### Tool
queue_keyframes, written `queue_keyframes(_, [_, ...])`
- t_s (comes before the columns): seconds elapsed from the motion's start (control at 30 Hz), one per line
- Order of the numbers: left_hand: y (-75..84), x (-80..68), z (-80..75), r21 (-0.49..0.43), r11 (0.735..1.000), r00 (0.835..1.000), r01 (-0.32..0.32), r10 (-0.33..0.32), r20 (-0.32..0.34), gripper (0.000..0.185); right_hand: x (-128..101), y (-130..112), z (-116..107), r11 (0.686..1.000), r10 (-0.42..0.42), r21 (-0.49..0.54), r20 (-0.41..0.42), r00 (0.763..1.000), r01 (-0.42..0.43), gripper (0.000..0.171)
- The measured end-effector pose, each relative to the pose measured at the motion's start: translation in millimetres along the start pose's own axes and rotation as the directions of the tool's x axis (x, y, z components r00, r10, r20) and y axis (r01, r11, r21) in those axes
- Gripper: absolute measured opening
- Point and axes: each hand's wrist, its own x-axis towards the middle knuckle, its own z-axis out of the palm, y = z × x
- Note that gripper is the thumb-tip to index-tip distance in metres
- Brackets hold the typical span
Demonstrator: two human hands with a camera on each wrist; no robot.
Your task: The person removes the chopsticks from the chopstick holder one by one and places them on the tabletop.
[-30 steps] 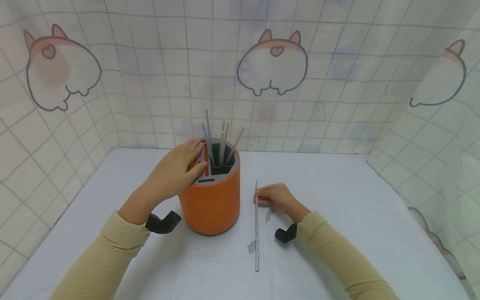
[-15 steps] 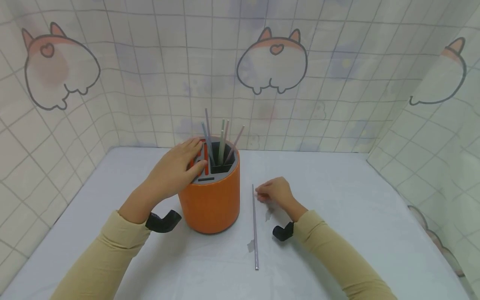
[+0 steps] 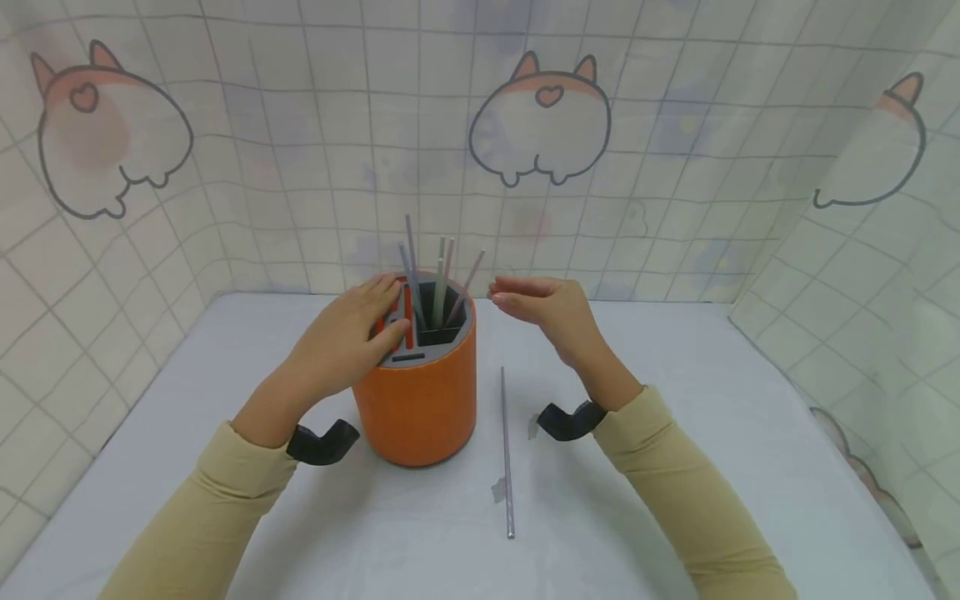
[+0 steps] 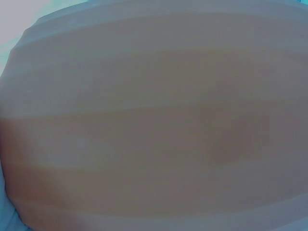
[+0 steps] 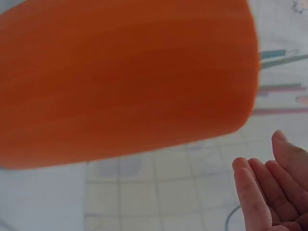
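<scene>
An orange round holder [image 3: 416, 417] with a grey slotted top stands on the table. Several thin pastel sticks [image 3: 439, 283], possibly straws, lean in its dark compartment. My left hand [image 3: 345, 333] rests on the left part of the top, fingers spread over the slots. Just right of the holder's rim hovers my right hand [image 3: 543, 308], holding nothing, its fingers loosely bent toward the sticks. In the right wrist view those fingers [image 5: 252, 197] show beside the orange wall [image 5: 125, 82]. A single shiny pale purple stick [image 3: 507, 467] lies on the table, below the right hand.
The white table [image 3: 637, 517] carries small grey patches [image 3: 498, 490] near the loose stick. A white grid-patterned curtain [image 3: 660, 233] with cartoon animal prints hangs behind and at both sides. A brownish blurred surface [image 4: 154, 115] fills most of the left wrist view.
My right hand has let go of the purple stick, leaving it on the table, and has risen away toward the holder's sticks. My left hand stays on the holder.
</scene>
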Motion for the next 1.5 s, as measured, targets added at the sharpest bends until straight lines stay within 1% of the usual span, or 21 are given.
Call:
queue_keyframes(0.17, [0.2, -0.7, -0.6, 0.002, 1.0, 1.0, 0.007, -0.007, -0.003, 0.063, 5, -19, 11, 0.998, -0.065, 0.015, 0.051, 0.997, 0.064, 0.034])
queue_keyframes(0.37, [-1.1, -0.2, 1.8, 0.0, 1.0, 1.0, 0.01, -0.01, 0.002, 0.064, 10, -25, 22, 0.994, -0.106, 0.011, 0.061, 0.993, 0.105, 0.032])
queue_keyframes(0.5, [-2.2, 0.0, 3.5, -0.009, 1.0, 1.0, 0.015, -0.015, 0.004, 0.064, 10, -27, 26, 0.991, -0.133, 0.015, 0.044, 0.99, 0.132, 0.028])
queue_keyframes(0.63, [-1.6, -0.2, 4.0, -0.009, 1.0, 1.0, 0.021, -0.021, 0.004, 0.064, 7, -36, 25, 0.985, -0.174, 0.015, 0.007, 0.985, 0.174, 0.026])
queue_keyframes(0.73, [-1.6, -0.5, 4.2, -0.008, 1.0, 1.0, 0.02, -0.02, 0.006, 0.064, 5, -46, 21, 0.975, -0.216, 0.05, -0.023, 0.976, 0.217, 0.025])
queue_keyframes(0.8, [-2.1, -0.6, 4.0, -0.005, 1.0, 1.0, 0.014, -0.014, 0.006, 0.064, 5, -54, 17, 0.961, -0.254, 0.1, -0.044, 0.966, 0.257, 0.025])
queue_keyframes(0.93, [-2.8, -0.1, 2.7, 0.003, 1.0, 1.0, -0.005, 0.005, 0.001, 0.064, 4, -75, 8, 0.92, -0.345, 0.163, -0.096, 0.934, 0.357, 0.025])
queue_keyframes(1.03, [-2.8, 0.3, 1.7, 0.008, 1.0, 1.0, -0.01, 0.01, 0.001, 0.064, 2, -88, 2, 0.888, -0.395, 0.2, -0.128, 0.91, 0.414, 0.022])
queue_keyframes(1.23, [-2.9, 0.6, 1.1, 0.012, 1.0, 1.0, -0.008, 0.008, 0.007, 0.064, -6, -108, -5, 0.843, -0.433, 0.265, -0.184, 0.883, 0.468, 0.015])
queue_keyframes(1.37, [-2.8, 0.8, 1.2, 0.015, 1.0, 1.0, -0.002, 0.002, 0.008, 0.064, -11, -117, -9, 0.813, -0.471, 0.267, -0.221, 0.854, 0.517, 0.016])
queue_keyframes(1.43, [-2.2, 0.7, 1.1, 0.012, 1.0, 1.0, 0.004, -0.004, 0.01, 0.064, -14, -121, -11, 0.803, -0.475, 0.275, -0.239, 0.847, 0.528, 0.015])
queue_keyframes(1.5, [-1.6, 0.6, 1.0, 0.008, 1.0, 1.0, 0.006, -0.007, 0.009, 0.064, -17, -125, -15, 0.795, -0.467, 0.293, -0.262, 0.844, 0.531, 0.016])
